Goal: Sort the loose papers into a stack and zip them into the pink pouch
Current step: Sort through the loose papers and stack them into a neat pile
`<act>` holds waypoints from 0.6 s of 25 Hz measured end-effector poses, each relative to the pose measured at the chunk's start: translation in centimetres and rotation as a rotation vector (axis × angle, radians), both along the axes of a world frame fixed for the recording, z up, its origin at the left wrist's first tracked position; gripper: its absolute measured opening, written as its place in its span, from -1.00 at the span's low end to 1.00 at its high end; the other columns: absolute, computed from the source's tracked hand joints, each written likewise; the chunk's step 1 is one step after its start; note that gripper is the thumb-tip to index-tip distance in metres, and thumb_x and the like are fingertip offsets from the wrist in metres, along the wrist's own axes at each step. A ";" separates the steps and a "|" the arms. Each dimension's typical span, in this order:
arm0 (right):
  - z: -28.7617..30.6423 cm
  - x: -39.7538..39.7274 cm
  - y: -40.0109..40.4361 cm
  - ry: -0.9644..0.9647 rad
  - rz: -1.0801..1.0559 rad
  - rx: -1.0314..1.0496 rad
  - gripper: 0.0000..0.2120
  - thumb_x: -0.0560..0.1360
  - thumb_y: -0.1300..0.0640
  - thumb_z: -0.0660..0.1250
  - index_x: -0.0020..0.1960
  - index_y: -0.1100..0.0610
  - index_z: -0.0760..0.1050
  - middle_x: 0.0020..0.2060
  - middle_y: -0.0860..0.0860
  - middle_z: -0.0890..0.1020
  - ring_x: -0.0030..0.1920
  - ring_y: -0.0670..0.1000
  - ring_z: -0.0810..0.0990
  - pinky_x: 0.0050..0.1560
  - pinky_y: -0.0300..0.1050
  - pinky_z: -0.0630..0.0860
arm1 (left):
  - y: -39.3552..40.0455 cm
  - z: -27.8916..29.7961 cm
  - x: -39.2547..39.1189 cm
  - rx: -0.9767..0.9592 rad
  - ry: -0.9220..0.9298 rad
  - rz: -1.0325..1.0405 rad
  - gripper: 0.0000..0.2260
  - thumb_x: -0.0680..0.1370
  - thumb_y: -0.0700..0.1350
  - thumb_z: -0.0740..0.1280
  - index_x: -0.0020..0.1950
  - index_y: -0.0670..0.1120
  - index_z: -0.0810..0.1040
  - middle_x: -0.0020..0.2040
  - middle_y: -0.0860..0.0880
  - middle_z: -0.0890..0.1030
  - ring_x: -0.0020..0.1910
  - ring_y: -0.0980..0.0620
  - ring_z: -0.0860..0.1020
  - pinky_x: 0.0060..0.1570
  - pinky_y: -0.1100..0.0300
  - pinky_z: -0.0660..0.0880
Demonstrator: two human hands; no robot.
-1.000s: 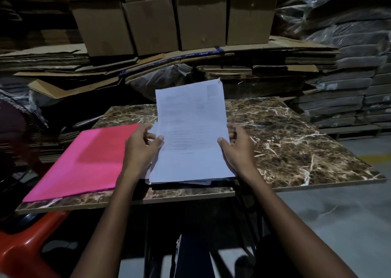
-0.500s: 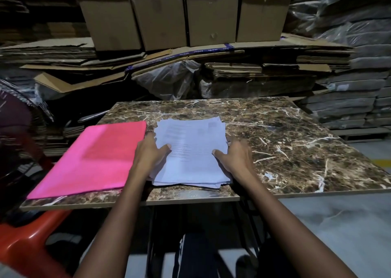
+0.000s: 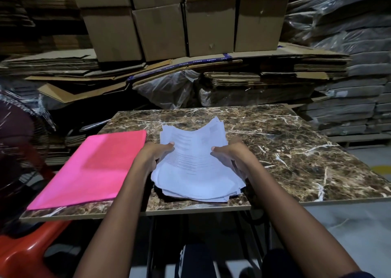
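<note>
A stack of white printed papers [image 3: 196, 163] is near the front edge of the marble table [image 3: 285, 150], its far end lifted and bowed. My left hand [image 3: 154, 152] grips the stack's left edge, thumb on top. My right hand [image 3: 234, 152] grips the right edge the same way. The sheets' near corners fan out unevenly and touch the table. The pink pouch [image 3: 95, 167] lies flat on the table just left of my left hand. Its zip is not visible.
Cardboard boxes [image 3: 182, 21] and flattened cartons are piled behind the table. Wrapped bundles [image 3: 349, 76] are stacked at the right. A red plastic chair [image 3: 23, 254] stands at the lower left, beside a fan [image 3: 19, 125] at the left edge.
The papers stood upright a second ago, then lay flat on the table. Now both hands lift the stack's far end again, and the sheets bow between them.
</note>
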State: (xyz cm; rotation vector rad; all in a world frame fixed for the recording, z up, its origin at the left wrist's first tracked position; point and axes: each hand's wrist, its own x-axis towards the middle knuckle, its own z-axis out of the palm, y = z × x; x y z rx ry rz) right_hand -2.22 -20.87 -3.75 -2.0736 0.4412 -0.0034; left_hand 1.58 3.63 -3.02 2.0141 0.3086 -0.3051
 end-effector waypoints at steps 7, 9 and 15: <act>-1.7 -1.1 -1.6 -0.234 0.086 -0.073 -0.83 0.53 0.13 0.38 0.06 0.17 0.65 -0.06 0.04 0.72 -0.09 0.09 0.70 -0.06 0.08 0.66 | -1.5 -1.4 -1.1 -0.291 -0.024 -0.066 -0.69 0.59 -0.10 0.43 0.26 -0.23 0.57 0.02 -0.06 0.70 -0.10 0.04 0.67 -0.24 0.15 0.58; -0.6 -1.8 -2.1 -0.419 0.058 -0.103 -0.80 0.55 0.13 0.34 0.14 0.14 0.62 0.00 0.01 0.71 -0.04 0.06 0.68 -0.13 -0.05 0.60 | -2.7 -0.8 -1.4 -0.418 -0.233 -0.044 -0.75 0.62 -0.21 0.38 0.29 -0.18 0.56 0.09 -0.09 0.70 0.01 -0.06 0.69 -0.13 0.07 0.64; 5.3 -2.2 -2.2 -0.909 0.008 -0.094 -0.76 0.65 0.21 0.26 0.30 0.25 0.42 0.01 -0.04 0.56 -0.06 -0.10 0.56 -0.25 -0.50 0.37 | -7.1 4.1 -1.1 -0.371 -0.837 0.029 -0.63 0.56 -0.08 0.41 0.36 -0.10 0.51 0.18 0.00 0.65 0.11 0.09 0.64 0.06 0.15 0.61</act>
